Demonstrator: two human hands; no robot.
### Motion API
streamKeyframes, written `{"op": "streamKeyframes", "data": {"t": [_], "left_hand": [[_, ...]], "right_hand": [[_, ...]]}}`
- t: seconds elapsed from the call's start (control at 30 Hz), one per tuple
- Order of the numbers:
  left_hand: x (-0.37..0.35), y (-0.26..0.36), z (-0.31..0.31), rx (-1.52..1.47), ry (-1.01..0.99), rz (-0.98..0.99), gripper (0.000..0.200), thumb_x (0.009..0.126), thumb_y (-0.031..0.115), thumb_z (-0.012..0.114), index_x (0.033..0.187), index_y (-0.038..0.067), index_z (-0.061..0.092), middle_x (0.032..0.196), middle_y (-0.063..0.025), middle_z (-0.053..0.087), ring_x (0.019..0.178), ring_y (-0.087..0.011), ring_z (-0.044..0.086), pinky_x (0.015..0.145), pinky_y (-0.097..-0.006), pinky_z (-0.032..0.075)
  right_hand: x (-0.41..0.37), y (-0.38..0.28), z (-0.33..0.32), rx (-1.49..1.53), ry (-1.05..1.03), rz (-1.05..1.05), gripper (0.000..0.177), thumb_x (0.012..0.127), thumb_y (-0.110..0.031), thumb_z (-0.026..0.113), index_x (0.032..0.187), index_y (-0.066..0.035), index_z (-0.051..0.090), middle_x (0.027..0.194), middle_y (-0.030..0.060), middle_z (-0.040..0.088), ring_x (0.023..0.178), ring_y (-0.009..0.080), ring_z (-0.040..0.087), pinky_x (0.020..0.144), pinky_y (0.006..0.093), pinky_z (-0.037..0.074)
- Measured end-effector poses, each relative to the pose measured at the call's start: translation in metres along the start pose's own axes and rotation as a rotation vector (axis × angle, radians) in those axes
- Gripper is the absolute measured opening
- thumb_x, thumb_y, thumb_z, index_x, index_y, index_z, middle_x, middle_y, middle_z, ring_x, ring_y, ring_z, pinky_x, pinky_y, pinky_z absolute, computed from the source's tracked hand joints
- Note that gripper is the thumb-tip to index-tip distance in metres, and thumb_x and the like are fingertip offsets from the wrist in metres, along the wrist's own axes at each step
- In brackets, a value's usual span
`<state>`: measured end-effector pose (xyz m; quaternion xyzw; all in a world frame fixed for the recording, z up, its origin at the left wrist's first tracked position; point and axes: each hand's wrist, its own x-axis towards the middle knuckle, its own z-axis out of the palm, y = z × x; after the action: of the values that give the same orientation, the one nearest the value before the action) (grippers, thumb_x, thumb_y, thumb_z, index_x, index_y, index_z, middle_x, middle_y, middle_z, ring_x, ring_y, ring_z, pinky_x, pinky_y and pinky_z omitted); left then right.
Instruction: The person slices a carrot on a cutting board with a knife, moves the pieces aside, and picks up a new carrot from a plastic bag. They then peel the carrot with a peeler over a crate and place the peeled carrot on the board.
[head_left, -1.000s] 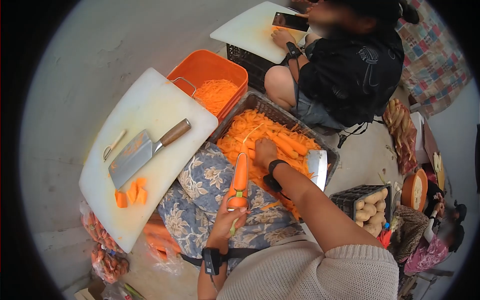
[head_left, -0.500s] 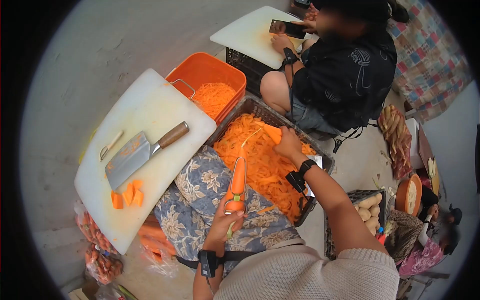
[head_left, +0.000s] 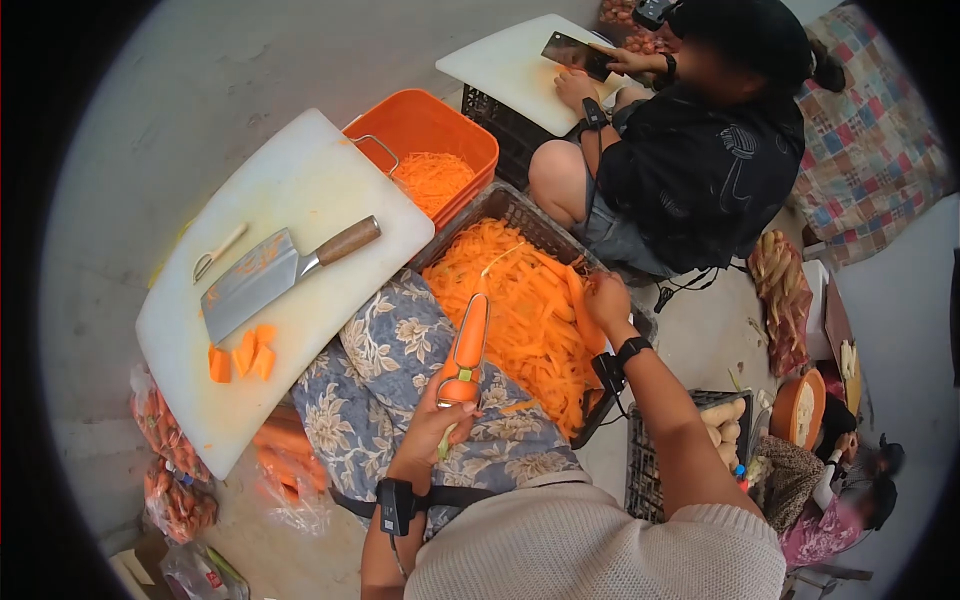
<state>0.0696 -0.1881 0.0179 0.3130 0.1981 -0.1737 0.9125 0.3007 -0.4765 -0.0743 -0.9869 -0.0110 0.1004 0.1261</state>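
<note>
In my left hand [head_left: 440, 428] is an orange carrot [head_left: 470, 335] with a thin root tip trailing over the crate. A looped wire frame [head_left: 486, 318], apparently a peeler, lies along that carrot; a green bit shows below my fingers. My right hand [head_left: 606, 300] is closed around a long orange carrot piece [head_left: 584, 305] at the right side of the crate, its grip partly hidden. Below both hands, the dark plastic crate [head_left: 520, 210] holds a heap of carrot peelings [head_left: 535, 330]. A flowered cloth [head_left: 370, 370] covers my lap.
At left, a white cutting board [head_left: 290, 170] carries a cleaver [head_left: 255, 280], a peeler [head_left: 220, 250] and several carrot chunks [head_left: 243, 355]. Behind stands an orange bin [head_left: 425, 115] with shredded carrot. A co-worker [head_left: 700, 180] cuts on another board [head_left: 500, 65]. Potatoes [head_left: 722, 420] are at right.
My right hand has moved right and slightly down with the carrot piece, which now points more upright. My left hand keeps its hold on the carrot. The view has shifted a little.
</note>
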Motion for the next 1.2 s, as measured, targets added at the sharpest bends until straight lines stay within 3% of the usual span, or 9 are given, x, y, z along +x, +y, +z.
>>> {"op": "streamKeyframes", "data": {"t": [0.07, 0.17, 0.37, 0.53, 0.7, 0.87, 1.0, 1.13, 1.2], "left_hand": [[0.000, 0.000, 0.000, 0.017, 0.009, 0.002, 0.067, 0.082, 0.002, 0.066, 0.139, 0.008, 0.032, 0.086, -0.0126, 0.059, 0.043, -0.0077, 0.043, 0.039, -0.0202, 0.035], [0.000, -0.001, 0.000, 0.004, 0.006, 0.012, 0.065, 0.083, 0.001, 0.065, 0.139, 0.008, 0.032, 0.084, -0.0128, 0.059, 0.043, -0.0077, 0.044, 0.039, -0.0204, 0.035], [-0.004, -0.003, -0.001, 0.024, -0.006, 0.040, 0.064, 0.083, 0.002, 0.065, 0.138, 0.008, 0.033, 0.084, -0.0119, 0.059, 0.043, -0.0077, 0.044, 0.039, -0.0209, 0.035], [-0.002, -0.002, -0.004, 0.017, -0.011, 0.056, 0.065, 0.083, 0.003, 0.066, 0.138, 0.008, 0.032, 0.084, -0.0110, 0.059, 0.043, -0.0072, 0.044, 0.039, -0.0215, 0.036], [-0.002, -0.002, -0.006, 0.017, -0.029, 0.008, 0.069, 0.084, 0.004, 0.066, 0.142, 0.009, 0.029, 0.084, -0.0116, 0.059, 0.043, -0.0070, 0.044, 0.039, -0.0209, 0.035], [-0.001, -0.001, -0.008, -0.007, -0.046, 0.001, 0.068, 0.084, 0.003, 0.065, 0.141, 0.010, 0.029, 0.084, -0.0128, 0.059, 0.043, -0.0080, 0.045, 0.039, -0.0210, 0.034], [0.000, -0.002, -0.010, -0.020, -0.075, 0.002, 0.067, 0.085, 0.002, 0.064, 0.141, 0.011, 0.029, 0.084, -0.0139, 0.059, 0.043, -0.0091, 0.046, 0.039, -0.0214, 0.035], [-0.001, -0.001, -0.010, -0.030, -0.065, 0.003, 0.067, 0.084, 0.001, 0.064, 0.141, 0.011, 0.029, 0.083, -0.0145, 0.059, 0.043, -0.0092, 0.046, 0.039, -0.0215, 0.035], [-0.003, 0.000, -0.008, -0.014, -0.032, 0.002, 0.070, 0.082, 0.005, 0.068, 0.141, 0.008, 0.030, 0.084, -0.0117, 0.058, 0.044, -0.0071, 0.043, 0.040, -0.0219, 0.033]], "right_hand": [[-0.007, -0.007, -0.006, 0.070, 0.054, -0.092, 0.035, 0.082, -0.015, 0.060, 0.116, -0.006, 0.063, 0.118, 0.0205, 0.057, 0.097, 0.0384, 0.061, 0.089, 0.0427, 0.048], [-0.027, -0.028, 0.006, 0.344, -0.307, -0.237, 0.036, 0.081, -0.008, 0.056, 0.116, -0.003, 0.061, 0.126, 0.0200, 0.052, 0.108, 0.0370, 0.056, 0.089, 0.0444, 0.048], [-0.023, -0.052, 0.048, -0.026, -0.147, -0.466, 0.027, 0.082, -0.001, 0.058, 0.108, -0.002, 0.065, 0.119, 0.0193, 0.055, 0.107, 0.0350, 0.056, 0.087, 0.0433, 0.050], [-0.025, -0.070, 0.051, -0.571, -0.493, -0.444, 0.029, 0.082, -0.001, 0.060, 0.110, -0.005, 0.064, 0.117, 0.0163, 0.054, 0.109, 0.0313, 0.057, 0.086, 0.0384, 0.051], [-0.026, -0.055, 0.056, -0.490, -0.466, -0.369, 0.030, 0.082, -0.002, 0.060, 0.112, -0.004, 0.063, 0.115, 0.0165, 0.057, 0.104, 0.0319, 0.060, 0.081, 0.0411, 0.052], [-0.050, -0.089, 0.004, 0.298, -0.267, -0.574, 0.039, 0.080, 0.001, 0.057, 0.119, -0.004, 0.058, 0.110, 0.0200, 0.057, 0.102, 0.0369, 0.058, 0.084, 0.0426, 0.048], [-0.052, -0.084, -0.010, 0.250, -0.102, -0.607, 0.044, 0.077, 0.000, 0.061, 0.120, -0.006, 0.057, 0.111, 0.0204, 0.056, 0.105, 0.0378, 0.055, 0.083, 0.0441, 0.048], [-0.039, -0.033, 0.004, -0.264, -0.008, -0.004, 0.057, 0.073, -0.016, 0.071, 0.124, 0.000, 0.052, 0.118, 0.0212, 0.054, 0.108, 0.0377, 0.055, 0.089, 0.0445, 0.048], [-0.039, -0.009, 0.009, -0.206, -0.123, 0.094, 0.059, 0.073, -0.021, 0.072, 0.125, 0.001, 0.051, 0.119, 0.0216, 0.053, 0.107, 0.0377, 0.056, 0.089, 0.0446, 0.048]]}}
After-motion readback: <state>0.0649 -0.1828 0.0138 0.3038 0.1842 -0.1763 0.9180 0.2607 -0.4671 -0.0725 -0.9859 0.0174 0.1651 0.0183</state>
